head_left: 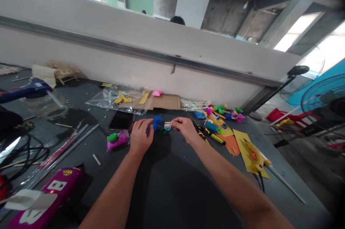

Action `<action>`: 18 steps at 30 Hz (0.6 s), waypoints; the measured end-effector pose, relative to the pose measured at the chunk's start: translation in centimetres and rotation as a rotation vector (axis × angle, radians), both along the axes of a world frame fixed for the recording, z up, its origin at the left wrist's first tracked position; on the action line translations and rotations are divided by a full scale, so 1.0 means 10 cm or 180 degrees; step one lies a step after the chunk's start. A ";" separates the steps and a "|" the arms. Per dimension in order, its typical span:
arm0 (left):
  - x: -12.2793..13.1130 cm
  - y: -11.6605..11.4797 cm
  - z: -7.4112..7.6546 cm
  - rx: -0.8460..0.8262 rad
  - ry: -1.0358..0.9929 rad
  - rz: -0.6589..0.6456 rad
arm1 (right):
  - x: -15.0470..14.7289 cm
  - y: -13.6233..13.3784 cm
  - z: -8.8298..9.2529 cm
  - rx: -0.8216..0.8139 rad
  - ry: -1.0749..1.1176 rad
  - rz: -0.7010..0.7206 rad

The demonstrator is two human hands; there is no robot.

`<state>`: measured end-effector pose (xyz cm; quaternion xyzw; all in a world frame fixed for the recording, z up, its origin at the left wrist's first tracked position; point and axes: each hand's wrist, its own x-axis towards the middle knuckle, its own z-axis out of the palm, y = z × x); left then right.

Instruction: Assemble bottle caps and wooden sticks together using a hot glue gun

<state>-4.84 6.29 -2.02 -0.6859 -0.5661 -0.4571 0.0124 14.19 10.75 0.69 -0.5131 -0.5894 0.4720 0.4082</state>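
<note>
Your left hand (141,136) and right hand (185,129) lay close together at the middle of the dark grey surface (167,186). The left hand's fingers were closed on a small blue plastic piece (154,127). The right hand pinched one end of a bundle of pale wooden sticks (167,125), whose other end lay at the blue piece. A green and pink clay lump (116,140) sat just beside the left hand, with a black phone (121,119) beyond it.

A craft workshop in a bare concrete building: the dark table (167,186) is littered with a glue gun (27,90), sticks (167,124), clay (116,142), cutters (215,138) and coloured card (249,151). Raw beams (229,9) run overhead, above a plain partition (134,42).
</note>
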 end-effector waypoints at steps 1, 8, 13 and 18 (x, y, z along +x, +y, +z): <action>0.04 -0.04 0.05 -0.0017 -0.0065 0.0048 | -0.01 -0.09 -0.01 -0.0162 0.0283 -0.0031; 0.48 -0.27 0.23 -0.1650 -0.0827 -0.0567 | 0.07 -0.48 0.03 -0.0421 0.0966 -0.0272; 0.61 -0.38 0.13 -0.1935 -0.1379 -0.0942 | 0.15 -0.60 -0.03 -0.0364 0.0799 -0.0051; 0.52 -0.44 0.02 -0.1809 -0.0887 -0.1020 | 0.17 -0.65 -0.14 -0.0463 0.0790 0.0198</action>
